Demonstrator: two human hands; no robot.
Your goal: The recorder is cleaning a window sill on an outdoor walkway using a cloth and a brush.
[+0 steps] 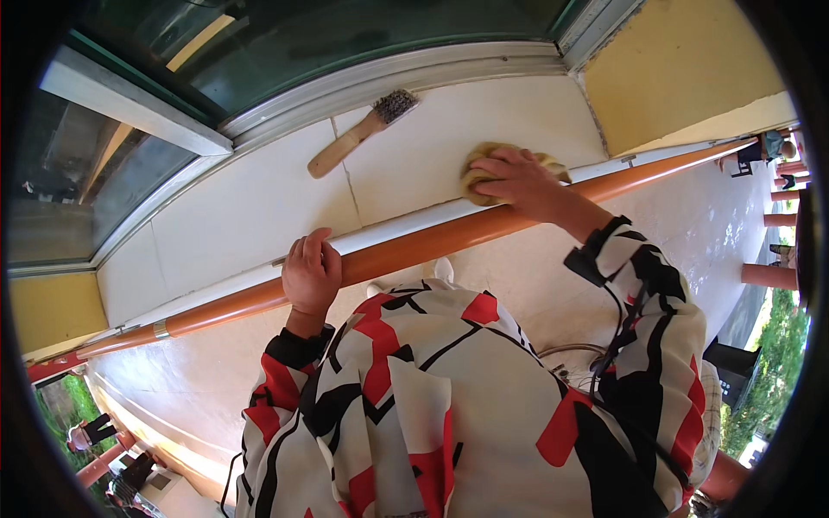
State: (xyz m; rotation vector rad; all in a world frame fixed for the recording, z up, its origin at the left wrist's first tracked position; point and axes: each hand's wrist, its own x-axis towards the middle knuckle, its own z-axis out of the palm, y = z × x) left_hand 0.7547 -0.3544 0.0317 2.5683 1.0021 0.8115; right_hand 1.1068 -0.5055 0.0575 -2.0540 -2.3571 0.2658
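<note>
My right hand [521,184] presses on a bunched yellowish cloth [484,155] at the front part of a white tiled window sill [453,136], close to the yellow wall at the right. My left hand [312,269] rests on the orange handrail [414,246] that runs along the sill's front edge; its fingers are curled, and no object shows in them. Between the hands and farther back, a wire brush with a wooden handle [343,146] lies on the sill, its dark bristles [395,105] near the window frame.
A framed glass window [363,39] stands behind the sill, with yellow walls [680,65] at both ends. Below the rail is a smooth floor [518,278]. Several people are far off at the left and right rims, near reddish posts [771,276].
</note>
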